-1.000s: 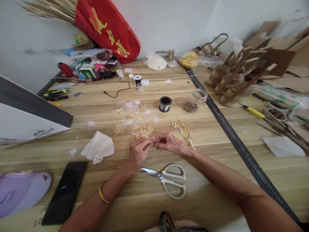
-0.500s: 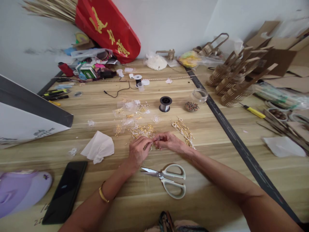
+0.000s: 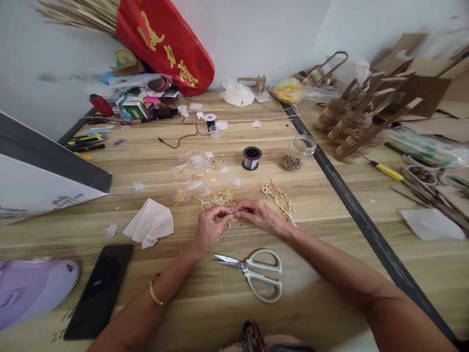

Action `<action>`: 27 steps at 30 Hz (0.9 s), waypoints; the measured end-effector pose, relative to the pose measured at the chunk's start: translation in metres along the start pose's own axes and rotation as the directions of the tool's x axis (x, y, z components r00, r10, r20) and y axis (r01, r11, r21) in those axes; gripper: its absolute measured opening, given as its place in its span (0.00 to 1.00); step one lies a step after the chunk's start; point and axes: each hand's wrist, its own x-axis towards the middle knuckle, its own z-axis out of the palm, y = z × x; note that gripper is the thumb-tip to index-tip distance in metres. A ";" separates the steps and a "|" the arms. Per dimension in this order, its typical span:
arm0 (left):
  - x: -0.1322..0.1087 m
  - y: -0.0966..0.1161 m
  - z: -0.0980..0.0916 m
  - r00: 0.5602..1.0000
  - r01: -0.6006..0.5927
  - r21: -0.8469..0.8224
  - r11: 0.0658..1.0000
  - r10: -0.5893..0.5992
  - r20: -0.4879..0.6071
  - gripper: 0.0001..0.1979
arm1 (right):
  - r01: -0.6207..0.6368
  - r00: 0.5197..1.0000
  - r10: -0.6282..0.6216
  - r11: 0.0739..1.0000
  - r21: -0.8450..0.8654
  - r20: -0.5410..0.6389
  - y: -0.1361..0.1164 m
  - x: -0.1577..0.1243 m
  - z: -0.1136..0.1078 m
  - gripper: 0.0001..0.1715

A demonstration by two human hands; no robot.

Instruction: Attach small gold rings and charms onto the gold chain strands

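Observation:
My left hand [image 3: 210, 227] and my right hand [image 3: 258, 215] meet fingertip to fingertip over the table. Both are closed in a pinch; what they hold is too small to make out. A short beaded strand [image 3: 222, 236] shows just below my left hand. Loose gold and silver beads [image 3: 216, 198] lie in a pile right behind the fingers. Beside my right wrist rests a bundle of gold beaded chains [image 3: 277, 196]. White-handled scissors [image 3: 252, 271] lie between my forearms, blades slightly apart and pointing left.
Behind the beads stands a spool of fine wire [image 3: 251, 158], with a jar of dark beads [image 3: 293, 159] to its right. A tissue [image 3: 150, 224] and a black phone [image 3: 98, 293] lie on the left. Small woven baskets [image 3: 351, 122] and a yellow cutter [image 3: 386, 169] occupy the right.
The fingers of both hands have shifted slightly, and my left thumb and forefinger are more extended. The short beaded strand below my left hand is now more visible.

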 end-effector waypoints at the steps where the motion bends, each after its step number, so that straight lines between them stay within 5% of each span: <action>1: 0.000 0.000 0.000 0.999 0.041 -0.034 0.999 -0.040 0.016 0.04 | 0.005 1.000 -0.005 1.000 -0.009 0.010 0.000 0.000 -0.001 0.13; 12: 0.006 0.001 -0.003 0.950 0.307 -0.353 0.884 -0.262 0.169 0.08 | -0.044 0.996 0.033 0.990 0.135 0.083 0.005 0.001 0.000 0.14; 27: 0.005 0.002 -0.004 0.964 0.255 -0.378 0.890 -0.204 0.169 0.08 | -0.114 0.988 0.067 0.926 0.359 0.140 -0.004 0.003 -0.002 0.18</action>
